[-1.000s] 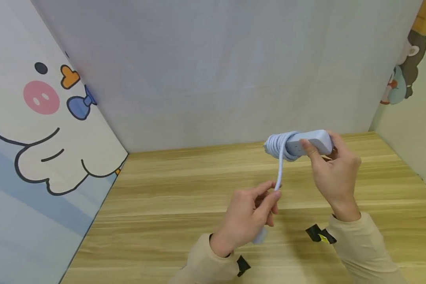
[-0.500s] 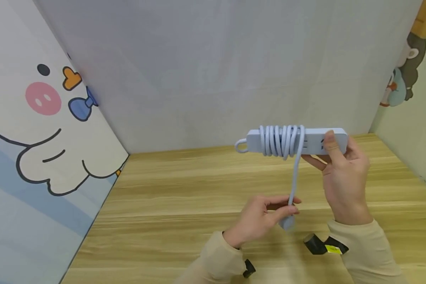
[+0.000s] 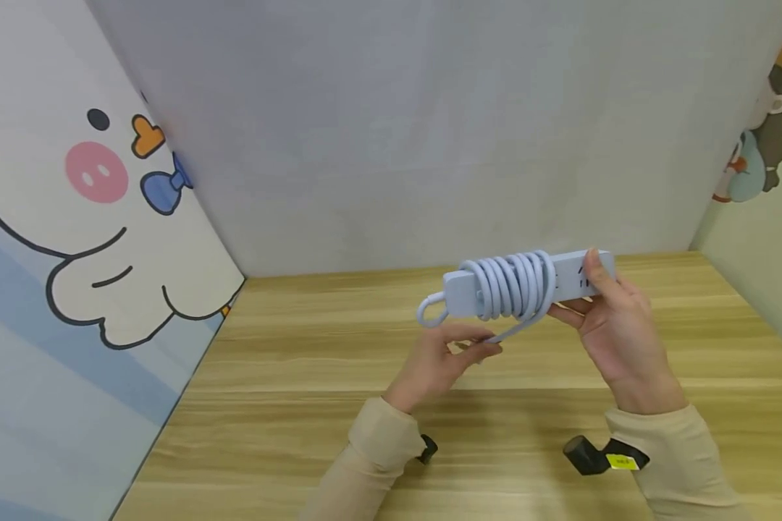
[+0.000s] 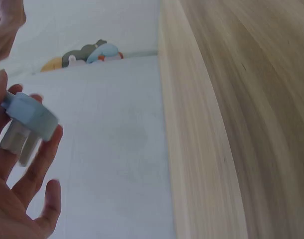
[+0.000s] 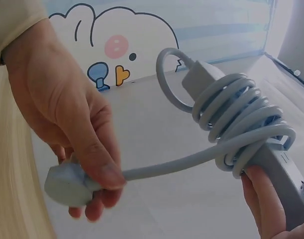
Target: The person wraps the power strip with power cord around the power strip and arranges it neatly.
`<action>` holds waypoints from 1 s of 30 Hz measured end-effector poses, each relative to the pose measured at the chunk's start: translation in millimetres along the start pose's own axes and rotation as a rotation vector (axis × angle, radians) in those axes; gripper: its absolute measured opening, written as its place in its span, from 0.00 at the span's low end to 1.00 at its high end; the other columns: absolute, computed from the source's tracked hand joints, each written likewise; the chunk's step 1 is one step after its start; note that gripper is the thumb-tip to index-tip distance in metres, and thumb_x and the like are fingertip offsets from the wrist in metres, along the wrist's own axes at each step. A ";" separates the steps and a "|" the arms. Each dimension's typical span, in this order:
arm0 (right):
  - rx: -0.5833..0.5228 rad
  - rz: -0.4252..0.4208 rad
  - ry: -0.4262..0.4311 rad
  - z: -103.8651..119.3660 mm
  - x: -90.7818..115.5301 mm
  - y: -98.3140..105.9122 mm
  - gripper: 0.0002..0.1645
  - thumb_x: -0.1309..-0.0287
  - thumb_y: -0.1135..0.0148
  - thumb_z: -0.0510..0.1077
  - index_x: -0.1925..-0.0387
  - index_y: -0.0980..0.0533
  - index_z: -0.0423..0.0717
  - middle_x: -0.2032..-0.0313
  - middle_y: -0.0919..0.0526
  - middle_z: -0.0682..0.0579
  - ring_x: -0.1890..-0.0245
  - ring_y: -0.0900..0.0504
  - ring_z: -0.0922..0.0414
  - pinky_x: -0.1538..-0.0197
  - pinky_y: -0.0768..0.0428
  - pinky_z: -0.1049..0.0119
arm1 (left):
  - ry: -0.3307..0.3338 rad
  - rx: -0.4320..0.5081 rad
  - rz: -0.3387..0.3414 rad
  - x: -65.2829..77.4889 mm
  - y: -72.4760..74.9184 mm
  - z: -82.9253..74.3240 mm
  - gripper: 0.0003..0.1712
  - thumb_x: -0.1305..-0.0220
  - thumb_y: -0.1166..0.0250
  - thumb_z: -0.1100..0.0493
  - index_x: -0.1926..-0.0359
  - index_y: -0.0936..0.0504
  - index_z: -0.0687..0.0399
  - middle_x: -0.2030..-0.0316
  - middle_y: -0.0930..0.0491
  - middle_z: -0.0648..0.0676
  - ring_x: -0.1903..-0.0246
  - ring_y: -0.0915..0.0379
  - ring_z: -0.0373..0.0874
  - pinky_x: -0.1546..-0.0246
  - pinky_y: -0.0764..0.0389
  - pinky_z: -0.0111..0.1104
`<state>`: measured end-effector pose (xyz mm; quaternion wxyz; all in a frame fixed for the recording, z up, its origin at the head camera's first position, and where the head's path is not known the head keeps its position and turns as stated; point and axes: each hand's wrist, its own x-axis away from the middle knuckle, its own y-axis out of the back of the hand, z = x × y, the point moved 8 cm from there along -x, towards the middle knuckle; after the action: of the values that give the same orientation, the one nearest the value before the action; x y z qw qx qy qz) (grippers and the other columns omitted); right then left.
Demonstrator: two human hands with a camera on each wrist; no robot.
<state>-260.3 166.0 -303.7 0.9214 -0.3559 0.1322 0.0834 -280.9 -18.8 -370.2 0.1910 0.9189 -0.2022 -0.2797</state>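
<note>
A pale blue power strip (image 3: pixel 565 273) is held up above the table, its cord (image 3: pixel 510 284) wound round it in several turns. My right hand (image 3: pixel 625 340) grips the strip's right end, thumb on the socket face. My left hand (image 3: pixel 433 365) pinches the cord's free end, below the coils. In the right wrist view the plug (image 5: pixel 67 186) hangs beside the left fingers, with the cord running taut from it to the coils. The left wrist view shows the plug (image 4: pixel 30 117) close up, its pins covered by a clear-looking cap (image 4: pixel 15 137). A cord loop sticks out from the strip's left end.
The wood-grain table (image 3: pixel 287 434) lies below both hands. A pale cloth wall (image 3: pixel 430 130) rises behind it. Cartoon-printed panels stand at the left (image 3: pixel 59 289) and right (image 3: pixel 756 239). Black wrist gear (image 3: pixel 602 456) is strapped on at the right sleeve.
The strip first turned broadside to the head view, then tilted and came slightly lower and left. The left hand swung the cord's free end from hanging down to leftward beneath the strip.
</note>
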 end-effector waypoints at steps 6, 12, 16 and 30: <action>0.032 0.096 -0.031 1.0 0.2 -0.1 0.21 0.20 0.58 0.44 0.51 0.18 0.40 0.57 0.10 0.48 0.58 0.09 0.55 0.54 0.12 0.61 | 0.139 0.139 0.073 0.0 10.3 21.5 0.09 0.34 0.29 0.51 0.56 0.13 0.47 0.60 0.12 0.51 0.66 0.17 0.37 0.61 0.14 0.34; 0.125 0.211 -0.086 -1.5 0.8 -2.4 0.24 0.19 0.62 0.41 0.55 0.17 0.40 0.61 0.10 0.49 0.62 0.09 0.57 0.57 0.12 0.62 | 0.254 0.424 0.031 4.4 29.0 33.0 0.14 0.35 0.36 0.69 0.49 0.18 0.71 0.62 0.14 0.52 0.70 0.20 0.38 0.67 0.17 0.32; 0.225 0.316 -0.151 -7.5 1.8 -3.2 0.24 0.19 0.62 0.37 0.54 0.17 0.41 0.60 0.10 0.50 0.62 0.10 0.58 0.57 0.12 0.61 | 0.288 0.494 0.005 7.2 39.6 31.7 0.14 0.35 0.36 0.69 0.50 0.18 0.71 0.64 0.15 0.46 0.70 0.25 0.37 0.69 0.23 0.29; 0.685 0.187 -0.239 -18.2 -5.1 18.6 0.11 0.25 0.46 0.41 0.50 0.21 0.41 0.57 0.15 0.53 0.58 0.13 0.58 0.55 0.12 0.61 | 0.286 0.249 -0.017 8.5 60.0 5.1 0.16 0.38 0.27 0.60 0.48 0.13 0.53 0.56 0.13 0.53 0.65 0.19 0.52 0.62 0.15 0.37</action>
<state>-273.1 167.0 -326.8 0.9843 -0.0011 0.0761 0.1590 -293.3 -74.9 -350.0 0.1006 0.9675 -0.1984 -0.1205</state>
